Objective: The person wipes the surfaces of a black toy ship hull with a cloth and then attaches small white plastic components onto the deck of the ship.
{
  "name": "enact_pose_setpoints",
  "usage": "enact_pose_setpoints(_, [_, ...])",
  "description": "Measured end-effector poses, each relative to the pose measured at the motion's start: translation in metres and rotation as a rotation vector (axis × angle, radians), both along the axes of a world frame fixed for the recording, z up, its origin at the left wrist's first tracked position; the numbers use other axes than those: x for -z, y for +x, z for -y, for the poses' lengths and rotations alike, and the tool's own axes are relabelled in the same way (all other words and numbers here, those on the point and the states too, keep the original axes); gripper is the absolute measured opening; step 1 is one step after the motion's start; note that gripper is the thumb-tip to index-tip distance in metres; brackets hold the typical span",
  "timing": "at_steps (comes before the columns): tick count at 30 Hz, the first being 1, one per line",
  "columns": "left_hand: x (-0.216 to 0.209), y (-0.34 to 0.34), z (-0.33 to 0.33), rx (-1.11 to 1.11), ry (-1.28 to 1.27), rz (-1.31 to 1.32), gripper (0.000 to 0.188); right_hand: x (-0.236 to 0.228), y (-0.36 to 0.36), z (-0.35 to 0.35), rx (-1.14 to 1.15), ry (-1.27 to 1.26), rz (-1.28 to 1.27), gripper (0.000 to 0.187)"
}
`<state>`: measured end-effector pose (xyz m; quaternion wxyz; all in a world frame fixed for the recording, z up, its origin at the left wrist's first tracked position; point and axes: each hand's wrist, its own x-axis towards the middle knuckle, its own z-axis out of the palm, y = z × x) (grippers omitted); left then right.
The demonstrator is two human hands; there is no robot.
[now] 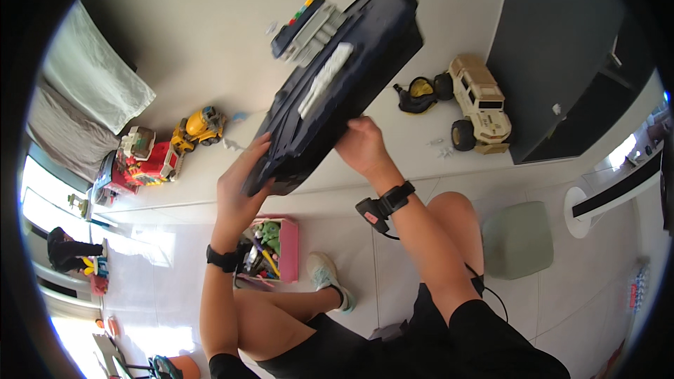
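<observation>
A large dark navy toy ship [337,88] with a grey and coloured superstructure is held up in front of me, tilted with its far end to the upper right. My left hand [242,179] grips its near end, fingers wrapped round the edge. My right hand [364,147] holds its right side near the middle; some of those fingers are hidden behind the hull. A white strip [326,78] runs along the ship's side.
A pink box [288,249] of mixed toys stands on the floor below. Along the ledge are a yellow mixer truck [200,128], a red toy truck [151,161], a beige toy truck [481,109] and a black-and-yellow item [419,95]. A grey-green stool [519,240] is at right.
</observation>
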<state>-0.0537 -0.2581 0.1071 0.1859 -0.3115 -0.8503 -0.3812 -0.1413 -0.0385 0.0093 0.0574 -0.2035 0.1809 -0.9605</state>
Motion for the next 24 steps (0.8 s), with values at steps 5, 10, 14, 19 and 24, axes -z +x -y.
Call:
enact_pose_setpoints(5, [0.017, -0.011, 0.027, -0.049, -0.215, -0.091, 0.057, 0.04, -0.02, 0.002, -0.038, 0.247, -0.103, 0.052])
enact_pose_setpoints(10, [0.035, -0.024, 0.042, -0.123, -0.304, -0.162, 0.05, 0.057, -0.01, 0.012, 0.268, 0.773, -0.238, 0.032])
enact_pose_setpoints(14, [0.065, -0.037, 0.055, -0.15, -0.353, -0.153, 0.053, 0.07, -0.007, 0.026, -0.016, 0.451, 0.363, 0.027])
enact_pose_setpoints(19, [0.104, -0.045, 0.061, -0.204, -0.357, -0.132, 0.057, 0.091, 0.002, 0.019, -0.286, 0.611, 0.497, 0.02])
enact_pose_setpoints(24, [0.11, -0.061, 0.051, -0.111, -0.485, -0.209, 0.045, 0.101, 0.014, 0.006, -0.451, 0.775, 0.571, 0.027])
